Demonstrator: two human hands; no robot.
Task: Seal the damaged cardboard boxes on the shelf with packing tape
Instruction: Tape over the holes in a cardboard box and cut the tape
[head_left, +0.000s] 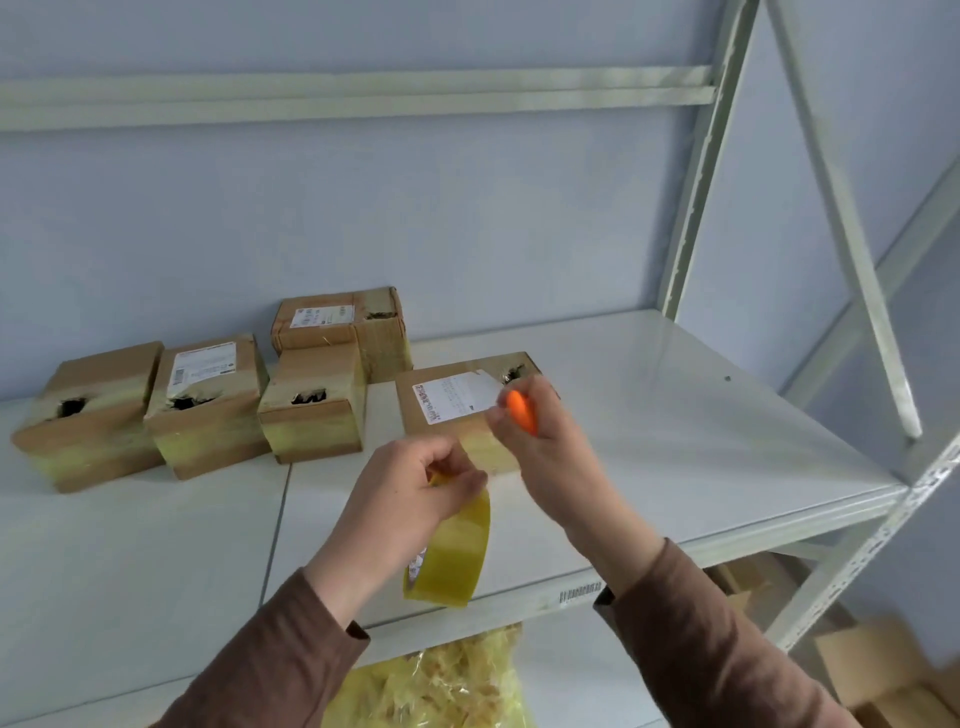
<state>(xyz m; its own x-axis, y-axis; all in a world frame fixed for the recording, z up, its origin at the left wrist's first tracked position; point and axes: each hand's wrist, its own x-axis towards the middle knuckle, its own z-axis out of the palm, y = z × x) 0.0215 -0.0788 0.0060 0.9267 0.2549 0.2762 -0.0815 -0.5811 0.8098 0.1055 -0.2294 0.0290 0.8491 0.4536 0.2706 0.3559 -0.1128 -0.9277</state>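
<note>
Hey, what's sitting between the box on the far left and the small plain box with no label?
One labelled cardboard box with a torn hole at its front edge stands between the far-left box and the plain box, as the head view shows.

Your two forearms come in from the bottom edge, both in long brown sleeves. Left sleeve (270, 654): plain matte brown fabric, snug fit, soft folds along the arm, cuff ending at the wrist with a slightly darker hem edge. Right sleeve (691, 639): same brown cloth, same plain cuff with a darker rim, a few creases near the wrist. No print, logo or buttons visible on either sleeve. Your left hand (410, 488) and right hand (540, 431) are bare: no gloves, rings, watch or bands visible. Nails look short and unpainted, though the picture is soft there.
</note>
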